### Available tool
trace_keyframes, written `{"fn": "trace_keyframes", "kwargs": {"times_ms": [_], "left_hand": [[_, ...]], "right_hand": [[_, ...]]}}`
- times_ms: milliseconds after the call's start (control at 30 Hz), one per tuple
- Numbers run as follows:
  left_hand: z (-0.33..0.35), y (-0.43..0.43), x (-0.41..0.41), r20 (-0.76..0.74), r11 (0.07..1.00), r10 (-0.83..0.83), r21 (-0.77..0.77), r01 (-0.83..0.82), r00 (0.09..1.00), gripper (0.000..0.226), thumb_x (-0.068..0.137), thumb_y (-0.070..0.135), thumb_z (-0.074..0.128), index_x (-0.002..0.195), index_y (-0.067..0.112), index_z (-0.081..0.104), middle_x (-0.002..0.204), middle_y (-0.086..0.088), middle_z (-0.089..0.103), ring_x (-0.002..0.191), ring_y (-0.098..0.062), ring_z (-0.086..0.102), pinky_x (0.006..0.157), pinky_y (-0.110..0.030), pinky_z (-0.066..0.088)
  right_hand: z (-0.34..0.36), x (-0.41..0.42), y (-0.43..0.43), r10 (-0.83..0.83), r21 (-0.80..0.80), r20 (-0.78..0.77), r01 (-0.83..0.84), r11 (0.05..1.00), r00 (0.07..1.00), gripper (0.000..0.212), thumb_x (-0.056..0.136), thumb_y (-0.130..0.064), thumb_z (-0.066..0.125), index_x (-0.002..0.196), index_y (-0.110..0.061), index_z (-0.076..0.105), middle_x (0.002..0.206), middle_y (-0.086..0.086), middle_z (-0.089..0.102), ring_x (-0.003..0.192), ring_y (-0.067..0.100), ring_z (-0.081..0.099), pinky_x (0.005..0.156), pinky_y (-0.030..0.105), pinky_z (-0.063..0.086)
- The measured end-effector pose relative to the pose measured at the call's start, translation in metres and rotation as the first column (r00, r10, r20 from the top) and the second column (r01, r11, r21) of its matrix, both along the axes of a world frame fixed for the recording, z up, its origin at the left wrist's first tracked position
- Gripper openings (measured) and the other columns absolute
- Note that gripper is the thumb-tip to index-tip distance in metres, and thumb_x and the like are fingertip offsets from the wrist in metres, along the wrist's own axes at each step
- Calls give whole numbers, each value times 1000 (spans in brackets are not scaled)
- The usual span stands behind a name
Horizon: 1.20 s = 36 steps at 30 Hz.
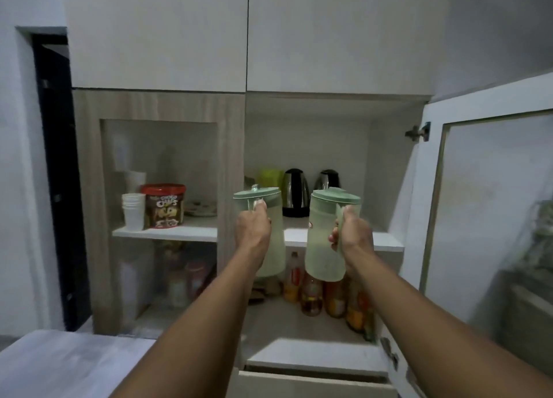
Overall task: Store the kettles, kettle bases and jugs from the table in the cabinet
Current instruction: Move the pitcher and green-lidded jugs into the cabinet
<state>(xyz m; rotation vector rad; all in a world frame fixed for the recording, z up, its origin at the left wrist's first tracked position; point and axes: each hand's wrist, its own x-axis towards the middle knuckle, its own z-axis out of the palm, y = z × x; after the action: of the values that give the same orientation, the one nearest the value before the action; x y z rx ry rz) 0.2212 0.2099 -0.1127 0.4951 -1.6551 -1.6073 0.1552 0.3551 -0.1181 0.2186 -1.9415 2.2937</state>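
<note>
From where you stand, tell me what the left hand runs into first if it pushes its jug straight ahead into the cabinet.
Probably the yellow-green container at the shelf's back, left of the black kettle. The left hand and its jug line up with it, though depth is unclear.

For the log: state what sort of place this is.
Likely a home kitchen or pantry: a storage cabinet holding electric kettles, a cereal tub, stacked cups and bottles.

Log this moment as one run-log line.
left hand: holds jug | right hand: holds second jug | both raised before open cabinet shelf | two kettles already on shelf
</note>
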Motion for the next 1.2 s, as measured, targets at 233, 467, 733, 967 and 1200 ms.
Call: {"fn": "trace_keyframes", "kwargs": {"times_ms": [233, 467, 733, 967, 1200], "left_hand": [[-3, -25, -154, 18, 997, -37, -70, 38, 999, 40, 100, 40, 40, 73, 16, 55, 78, -6, 59, 71, -20, 53, 66, -32, 40], [-11, -44, -322, 81, 990, -124, -55, 129, 989, 48, 99, 44, 40, 96, 3, 66, 96, -17, 69, 83, -31, 63, 73, -38, 48], [-49, -45, -466, 220, 979, -121, -137, 153, 968, 50, 103, 38, 36, 104, -5, 61, 84, -15, 59, 75, -27, 55, 62, -31, 37], [-43, -44, -589, 274, 970, -102, -185, 157, 956, 52, 103, 31, 39, 136, -8, 43, 135, -30, 52, 123, -40, 53, 95, -37, 43], [-51, -32, -670, 167, 979, -114, -148, 139, 979, 42, 102, 22, 40, 120, -13, 52, 121, -31, 61, 110, -40, 59, 90, -37, 44]], "right_hand": [[-1, -138, -15, -102, 44, -73, 106, 993, 992, 38, 99, -37, 35, 76, -13, 54, 59, 4, 50, 55, 19, 49, 57, 31, 38], [-3, -271, -30, -223, 132, -73, 231, 964, 972, 43, 99, -43, 36, 82, -11, 58, 64, 6, 55, 62, 23, 53, 66, 36, 41], [-40, -422, -39, -301, 237, -20, 297, 925, 954, 45, 91, -52, 31, 77, -17, 53, 71, 10, 54, 64, 25, 52, 72, 46, 46], [-40, -546, -42, -385, 319, 8, 362, 876, 923, 56, 99, -43, 34, 102, 4, 64, 105, 26, 68, 98, 41, 65, 83, 43, 52], [-40, -618, -42, -358, 327, -4, 339, 882, 934, 52, 105, -31, 30, 123, 12, 55, 133, 31, 55, 120, 41, 54, 85, 34, 39]]}}
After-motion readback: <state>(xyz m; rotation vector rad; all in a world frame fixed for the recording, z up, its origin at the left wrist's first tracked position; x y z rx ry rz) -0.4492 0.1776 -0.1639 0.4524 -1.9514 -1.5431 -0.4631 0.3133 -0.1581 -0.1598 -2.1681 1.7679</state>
